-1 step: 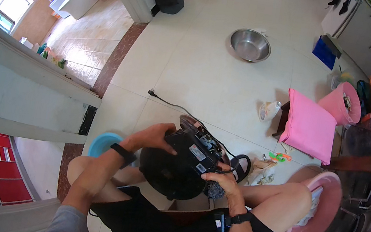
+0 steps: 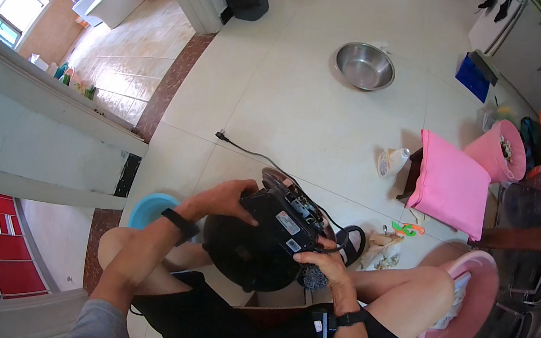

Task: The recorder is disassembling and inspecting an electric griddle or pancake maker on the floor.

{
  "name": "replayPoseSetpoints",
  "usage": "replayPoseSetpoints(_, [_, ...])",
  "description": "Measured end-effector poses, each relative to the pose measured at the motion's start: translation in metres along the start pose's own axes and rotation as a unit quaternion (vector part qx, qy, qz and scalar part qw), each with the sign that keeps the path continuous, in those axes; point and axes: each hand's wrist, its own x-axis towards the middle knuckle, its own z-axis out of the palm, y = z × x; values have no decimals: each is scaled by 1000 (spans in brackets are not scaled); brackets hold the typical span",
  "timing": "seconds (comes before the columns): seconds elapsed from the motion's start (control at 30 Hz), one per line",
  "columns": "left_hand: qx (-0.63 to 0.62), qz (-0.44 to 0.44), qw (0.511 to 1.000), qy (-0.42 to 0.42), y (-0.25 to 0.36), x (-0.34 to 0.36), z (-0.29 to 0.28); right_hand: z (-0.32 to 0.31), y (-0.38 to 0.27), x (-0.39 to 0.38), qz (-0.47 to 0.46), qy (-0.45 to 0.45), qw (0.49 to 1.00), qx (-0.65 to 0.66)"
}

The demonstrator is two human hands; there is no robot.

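Between my knees rests a black appliance with a round, dark body (image 2: 246, 254) and a boxy black housing (image 2: 279, 223). Pale labels are stuck on the housing, and inner parts show along its far side. My left hand (image 2: 229, 199) is closed on the housing's left corner, thumb on top. At the other end, my right hand (image 2: 329, 260) grips the housing's right edge with its thumb on top; several fingertips are hidden beneath. A black power cord (image 2: 312, 193) runs from the appliance's right side across its far side, its plug (image 2: 220, 135) lying on the floor.
A steel basin (image 2: 364, 66) stands on the tiles ahead. To my right are a white bottle (image 2: 392, 161), a stool with a pink cushion (image 2: 452, 184), orange-green scissors (image 2: 407, 229), a steel-wool scrubber (image 2: 315, 277) and a pink tub (image 2: 487, 295). A blue basin (image 2: 149, 210) sits by my left knee.
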Motion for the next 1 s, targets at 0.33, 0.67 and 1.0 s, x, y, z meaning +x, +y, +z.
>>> replayPoseSetpoints(0.33, [-81,32,993,-86,5,5,-9,-3,6,-2,-10,4,1000,-4])
replayPoseSetpoints(0.67, [-155,30,978,-134,-1,2,-9,-3,21,-1,-35,-4,998,45])
replayPoseSetpoints(1.0, [-190,-4,977,-99,-19,1,-8,-23,23,-38,30,72,978,-195])
